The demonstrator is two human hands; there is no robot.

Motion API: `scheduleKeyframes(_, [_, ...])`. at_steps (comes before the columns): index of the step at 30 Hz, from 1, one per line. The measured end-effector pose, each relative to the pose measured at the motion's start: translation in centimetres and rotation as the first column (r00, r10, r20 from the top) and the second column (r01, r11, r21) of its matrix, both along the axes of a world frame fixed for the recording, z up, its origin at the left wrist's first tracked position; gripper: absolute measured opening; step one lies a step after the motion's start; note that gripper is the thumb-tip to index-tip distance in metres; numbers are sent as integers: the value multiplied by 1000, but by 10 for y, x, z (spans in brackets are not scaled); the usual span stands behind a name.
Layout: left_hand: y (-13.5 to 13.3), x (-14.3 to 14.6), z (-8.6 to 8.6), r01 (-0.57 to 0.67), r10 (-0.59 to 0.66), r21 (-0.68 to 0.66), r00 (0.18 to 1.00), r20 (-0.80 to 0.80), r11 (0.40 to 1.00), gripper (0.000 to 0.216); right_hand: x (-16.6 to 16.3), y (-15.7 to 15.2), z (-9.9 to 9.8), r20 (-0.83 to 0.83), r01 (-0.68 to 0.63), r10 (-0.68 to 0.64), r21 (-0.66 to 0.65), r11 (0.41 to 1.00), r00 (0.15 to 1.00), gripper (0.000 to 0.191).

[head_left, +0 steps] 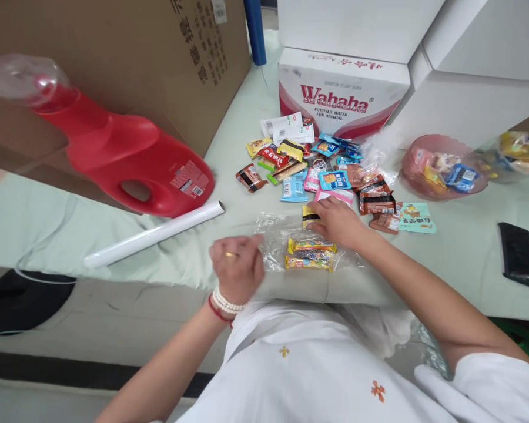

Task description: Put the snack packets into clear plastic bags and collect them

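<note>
A pale green cloth [462, 270] covers the table. Grey floor [132, 305] and a round black base [30, 302] are visible below its left part. A brown cardboard box [158, 70] occupies the rear left; a Wahaha carton [339, 94] and plain white boxes [489, 47] form the rear boundary.

A large red bottle [136, 147] is positioned in front of the cardboard box, with a white tube [158, 234] lying diagonally near its base. A pile of snack packets [295, 153] lies in front of the carton. To its right are a pink translucent bowl [409, 176] containing packets and, nearer the table's right edge, a black object [516, 251].

A clear plastic bag [273, 249] lies flat at the front edge of the table, between the hands. Yellow bar packets [309, 263] with multicoloured print lie side by side, crosswise, at the bag; whether inside or on top cannot be determined. A yellow packet with a black band [308, 217] lies just behind them.

Left hand [237, 264]: fingers curled, beside the bag's left edge; any hold on the film cannot be determined. Right hand [337, 223]: fingers partly extended over the banded packet; whether it is gripped cannot be determined.
</note>
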State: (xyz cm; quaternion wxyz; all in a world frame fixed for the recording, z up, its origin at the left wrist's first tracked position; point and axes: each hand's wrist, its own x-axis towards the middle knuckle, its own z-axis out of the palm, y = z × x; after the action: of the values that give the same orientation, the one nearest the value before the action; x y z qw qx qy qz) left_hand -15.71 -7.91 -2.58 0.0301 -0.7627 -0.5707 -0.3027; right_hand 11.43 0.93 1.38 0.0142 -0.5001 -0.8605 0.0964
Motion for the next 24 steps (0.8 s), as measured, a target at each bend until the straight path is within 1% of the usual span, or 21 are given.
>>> scheduleKeyframes(1, [-6,7,4,138,-140,-36,989,-42,990,34,-6,4,-5,27,5,-5,-20,1000,1000,41])
scheduleKeyframes(2, [-10,16,7,261,-270,-96,959,-90,960,38,-11,8,-9,44,7,-5,-44,999,999,37])
scheduleKeyframes(3, [-13,26,7,338,-360,-157,923,-134,928,40,-13,11,-12,45,-2,5,-76,997,999,30])
scheduleKeyframes(4, [-13,36,6,376,-413,-213,894,-171,902,41,-13,15,-14,29,-21,24,-113,993,999,23])
scheduleKeyframes(6, [-10,51,1,363,-436,-313,876,-208,878,40,-10,19,-13,-41,-78,72,-174,982,997,20])
scheduleKeyframes(7, [-8,56,-3,341,-430,-352,878,-212,872,40,-7,19,-10,-83,-104,91,-174,979,992,22])
scheduleKeyframes(9, [-5,61,-9,307,-412,-401,888,-206,863,41,-2,13,0,-155,-140,121,-112,984,980,24])
scheduleKeyframes(11, [-4,62,-14,296,-400,-405,895,-200,865,41,2,-5,9,-163,-158,150,-38,987,975,24])
scheduleKeyframes(13, [-5,61,-18,295,-388,-381,901,-196,876,39,3,-31,11,-104,-205,202,-18,979,974,24])
scheduleKeyframes(15, [-7,60,-22,305,-385,-359,906,-176,882,37,3,-61,4,-53,-283,281,-37,958,958,26])
scheduleKeyframes(17, [-7,56,-26,344,-412,-353,901,-135,870,36,3,-87,-12,-63,-341,338,-48,939,939,32])
scheduleKeyframes(18, [-8,51,-28,373,-435,-356,894,-110,857,37,3,-97,-21,-78,-347,343,-48,936,936,35])
scheduleKeyframes(21, [-13,29,-28,486,-527,-368,850,-12,793,44,3,-113,-43,-106,-324,318,-44,945,942,48])
scheduleKeyframes(23, [-19,10,-22,598,-597,-336,793,117,728,46,1,-113,-49,-116,-286,279,-49,957,953,54])
scheduleKeyframes(24, [-22,1,-18,640,-607,-299,768,206,708,45,0,-112,-50,-123,-267,259,-56,962,958,55])
